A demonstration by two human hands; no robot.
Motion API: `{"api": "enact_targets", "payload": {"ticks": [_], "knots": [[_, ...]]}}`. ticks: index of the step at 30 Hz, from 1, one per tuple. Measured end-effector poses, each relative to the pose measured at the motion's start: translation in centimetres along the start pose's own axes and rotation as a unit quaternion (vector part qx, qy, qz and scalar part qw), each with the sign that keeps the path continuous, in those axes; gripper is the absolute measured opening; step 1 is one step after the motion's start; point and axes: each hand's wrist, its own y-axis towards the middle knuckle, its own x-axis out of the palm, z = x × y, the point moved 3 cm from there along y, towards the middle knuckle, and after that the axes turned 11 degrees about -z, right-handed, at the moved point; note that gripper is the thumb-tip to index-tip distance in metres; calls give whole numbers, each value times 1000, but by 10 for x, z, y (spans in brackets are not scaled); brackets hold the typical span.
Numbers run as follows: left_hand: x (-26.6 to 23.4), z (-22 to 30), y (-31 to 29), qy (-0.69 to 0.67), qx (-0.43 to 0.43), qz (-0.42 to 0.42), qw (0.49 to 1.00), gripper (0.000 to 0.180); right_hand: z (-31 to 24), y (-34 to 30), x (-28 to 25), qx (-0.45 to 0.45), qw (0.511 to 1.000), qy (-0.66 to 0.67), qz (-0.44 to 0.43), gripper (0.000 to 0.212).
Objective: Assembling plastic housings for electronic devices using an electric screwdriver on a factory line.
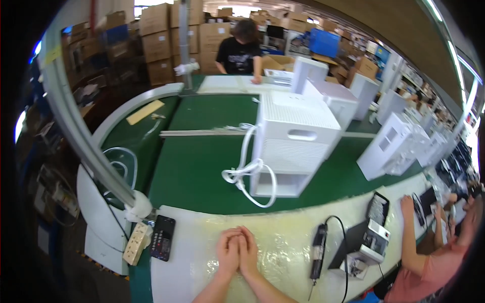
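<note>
My left hand [228, 251] and my right hand [247, 250] rest together on the plastic-covered worktop [192, 272]. Their fingers are folded in and pressed against each other, and no object shows between them. Beyond them, on the green conveyor belt [202, 171], stands a white box-shaped appliance [295, 134] with a slotted top and an oval handle opening. Its white power cord [257, 164] hangs in a loose bundle at the left side. To the right of my hands lies a black electric screwdriver [318, 247] with its bit toward me. A black phone [163, 237] lies to their left.
A power strip [135, 244] sits at the worktop's left edge, beside a metal post [86, 131]. A screw feeder [374, 242] and a black tray [378, 208] stand right. More white appliances [386, 144] line the belt. A co-worker [240, 53] works opposite; another person's arm [410, 227] reaches in at right.
</note>
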Motion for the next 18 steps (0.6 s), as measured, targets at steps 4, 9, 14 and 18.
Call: {"api": "enact_targets", "payload": {"ticks": [4, 9, 14, 18], "knots": [[-7, -6, -4, 21, -83, 18, 996, 13, 12, 2, 7, -22, 998, 65, -17, 37], [-1, -4, 4, 7, -138, -5, 990, 14, 22, 5, 0, 77, 996, 13, -36, 35], [0, -4, 4, 7, -138, -3, 990, 14, 33, 4, -1, 69, 997, 12, -30, 33], [0, -3, -1, 10, -140, 20, 990, 15, 31, 1, 0, 49, 999, 10, -20, 30]]}}
